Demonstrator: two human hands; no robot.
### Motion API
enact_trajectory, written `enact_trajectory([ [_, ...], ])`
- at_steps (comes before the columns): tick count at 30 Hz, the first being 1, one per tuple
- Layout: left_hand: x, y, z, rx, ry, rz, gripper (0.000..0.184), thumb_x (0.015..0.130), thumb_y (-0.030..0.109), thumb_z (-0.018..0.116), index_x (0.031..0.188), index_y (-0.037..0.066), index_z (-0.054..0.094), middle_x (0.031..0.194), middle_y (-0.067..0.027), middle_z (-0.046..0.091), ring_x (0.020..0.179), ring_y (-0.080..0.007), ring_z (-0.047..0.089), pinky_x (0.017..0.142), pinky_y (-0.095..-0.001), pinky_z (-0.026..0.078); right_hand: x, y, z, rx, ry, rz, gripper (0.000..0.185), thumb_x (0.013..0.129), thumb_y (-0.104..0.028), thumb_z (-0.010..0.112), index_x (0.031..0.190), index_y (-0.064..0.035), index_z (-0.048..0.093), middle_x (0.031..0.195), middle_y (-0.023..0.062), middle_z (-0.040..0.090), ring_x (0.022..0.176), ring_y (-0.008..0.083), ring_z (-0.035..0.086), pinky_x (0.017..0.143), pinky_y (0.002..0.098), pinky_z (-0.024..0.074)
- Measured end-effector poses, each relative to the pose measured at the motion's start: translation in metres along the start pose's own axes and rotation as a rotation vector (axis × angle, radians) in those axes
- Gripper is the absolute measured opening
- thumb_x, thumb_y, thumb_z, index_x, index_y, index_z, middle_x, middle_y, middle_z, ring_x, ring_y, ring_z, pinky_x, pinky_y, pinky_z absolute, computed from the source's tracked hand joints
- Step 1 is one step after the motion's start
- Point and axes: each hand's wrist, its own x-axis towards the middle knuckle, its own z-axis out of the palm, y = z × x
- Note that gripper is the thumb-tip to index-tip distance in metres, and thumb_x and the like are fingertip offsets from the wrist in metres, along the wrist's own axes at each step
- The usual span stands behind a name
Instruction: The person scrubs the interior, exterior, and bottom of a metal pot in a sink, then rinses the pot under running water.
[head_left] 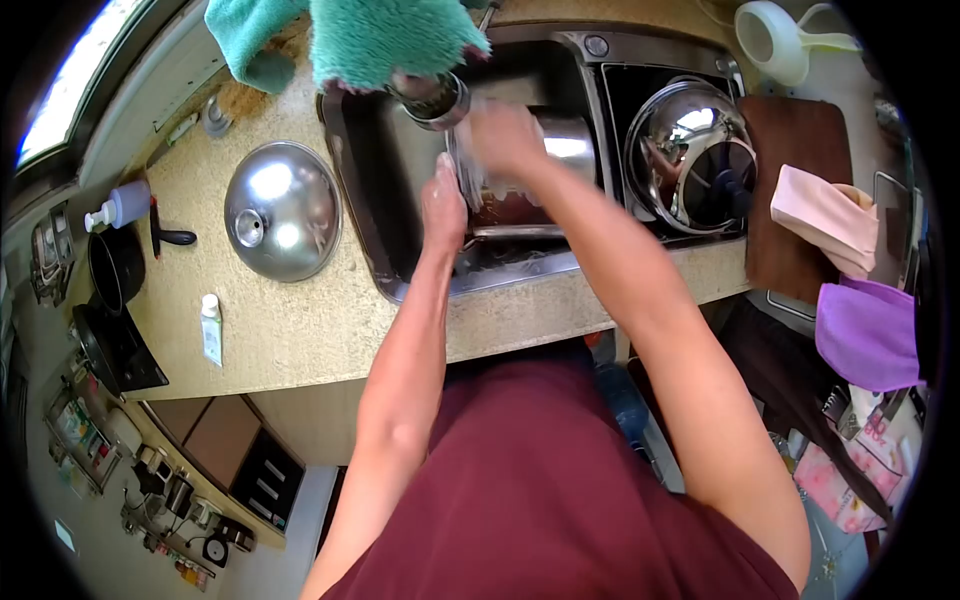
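Observation:
A shiny metal pot point(570, 150) lies on its side in the left basin of the sink point(365, 150). My left hand point(443, 205) is closed on the pot's left edge, thumb up along it. My right hand point(503, 140) is over the pot near its rim, smeared by motion, so its fingers and anything in them cannot be made out. Just above the hands is a dark cylindrical fitting point(437, 103), partly covered by a fluffy green cloth point(385, 40).
A domed metal lid point(283, 210) and a white tube point(211, 330) are on the counter at left. Another shiny round vessel point(690, 155) sits in the right basin. Further right are a brown board point(800, 130), a pink carton point(820, 215) and a purple cloth point(868, 335).

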Motion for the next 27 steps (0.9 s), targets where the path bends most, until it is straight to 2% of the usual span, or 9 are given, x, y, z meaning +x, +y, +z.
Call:
enact_trajectory([
  [3, 0.003, -0.004, 0.003, -0.084, 0.002, 0.049, 0.063, 0.109, 0.045, 0.037, 0.091, -0.008, 0.065, 0.073, -0.0109, 0.059, 0.073, -0.0198, 0.050, 0.071, -0.0415, 0.044, 0.024, 0.001, -0.001, -0.012, -0.013, -0.026, 0.028, 0.085, -0.020, 0.058, 0.103, -0.0036, 0.072, 0.095, 0.0191, 0.073, 0.089, 0.0406, 0.071, 0.076, 0.0474, 0.0571],
  [5, 0.007, -0.004, 0.007, -0.151, -0.031, 0.028, 0.063, 0.109, 0.046, 0.037, 0.092, -0.009, 0.065, 0.073, -0.0118, 0.060, 0.073, -0.0202, 0.051, 0.072, -0.0412, 0.044, -0.022, -0.009, 0.046, 0.023, 0.828, -0.272, 0.025, 0.086, -0.019, 0.057, 0.102, -0.0058, 0.072, 0.093, 0.0185, 0.073, 0.089, 0.0399, 0.071, 0.088, 0.0480, 0.0537],
  [7, 0.004, -0.004, 0.011, -0.126, 0.080, 0.095, 0.064, 0.109, 0.045, 0.038, 0.089, -0.009, 0.065, 0.072, -0.0110, 0.061, 0.071, -0.0211, 0.052, 0.070, -0.0422, 0.044, -0.073, -0.007, 0.049, 0.007, 0.920, -0.375, 0.025, 0.088, -0.019, 0.056, 0.103, -0.0049, 0.070, 0.096, 0.0186, 0.071, 0.094, 0.0371, 0.068, 0.092, 0.0494, 0.0501],
  [10, 0.003, -0.013, 0.002, 0.070, 0.056, 0.051, 0.065, 0.108, 0.045, 0.038, 0.089, -0.010, 0.067, 0.072, -0.0165, 0.064, 0.071, -0.0239, 0.056, 0.070, -0.0442, 0.045, -0.007, 0.043, -0.007, 0.063, -0.081, 0.230, 0.028, 0.092, -0.024, 0.055, 0.110, -0.0061, 0.068, 0.120, 0.0192, 0.065, 0.123, 0.0334, 0.056, 0.102, 0.0498, 0.0431],
  [14, 0.000, 0.002, 0.006, 0.075, 0.059, 0.059, 0.065, 0.107, 0.047, 0.038, 0.095, -0.009, 0.067, 0.076, -0.0249, 0.064, 0.072, -0.0280, 0.059, 0.073, -0.0465, 0.046, -0.079, 0.011, 0.056, 0.095, 0.659, -0.221, 0.042, 0.088, -0.023, 0.061, 0.125, -0.0044, 0.062, 0.132, 0.0198, 0.060, 0.131, 0.0361, 0.049, 0.109, 0.0496, 0.0372],
  [18, 0.006, -0.006, 0.002, 0.092, 0.051, 0.008, 0.065, 0.107, 0.047, 0.037, 0.100, -0.011, 0.067, 0.081, -0.0264, 0.066, 0.076, -0.0309, 0.060, 0.077, -0.0471, 0.046, -0.070, 0.038, 0.045, -0.129, 0.567, -0.147, 0.041, 0.095, -0.025, 0.054, 0.131, -0.0077, 0.060, 0.141, 0.0170, 0.056, 0.135, 0.0360, 0.048, 0.112, 0.0536, 0.0356],
  [21, -0.001, -0.002, 0.002, 0.109, 0.025, -0.013, 0.063, 0.109, 0.045, 0.037, 0.106, -0.008, 0.070, 0.086, -0.0231, 0.070, 0.081, -0.0264, 0.062, 0.080, -0.0443, 0.048, 0.000, 0.060, 0.003, 0.029, -0.078, 0.271, 0.040, 0.098, -0.027, 0.044, 0.120, -0.0027, 0.066, 0.128, 0.0184, 0.064, 0.123, 0.0338, 0.056, 0.110, 0.0535, 0.0374],
  [24, 0.005, -0.005, 0.002, -0.218, -0.081, -0.062, 0.061, 0.109, 0.045, 0.037, 0.110, -0.006, 0.070, 0.103, -0.0124, 0.072, 0.093, -0.0199, 0.061, 0.090, -0.0363, 0.048, -0.064, 0.024, 0.067, 0.071, 0.688, -0.211, 0.041, 0.092, -0.021, 0.056, 0.129, -0.0046, 0.063, 0.136, 0.0182, 0.060, 0.134, 0.0327, 0.050, 0.115, 0.0540, 0.0328],
  [27, 0.002, -0.006, 0.004, -0.372, -0.074, -0.035, 0.062, 0.109, 0.046, 0.038, 0.117, -0.008, 0.067, 0.109, -0.0129, 0.070, 0.099, -0.0192, 0.061, 0.092, -0.0352, 0.047, -0.088, 0.000, 0.065, 0.031, 0.708, -0.300, 0.046, 0.089, -0.018, 0.060, 0.133, -0.0064, 0.061, 0.133, 0.0170, 0.062, 0.130, 0.0369, 0.053, 0.112, 0.0527, 0.0361],
])
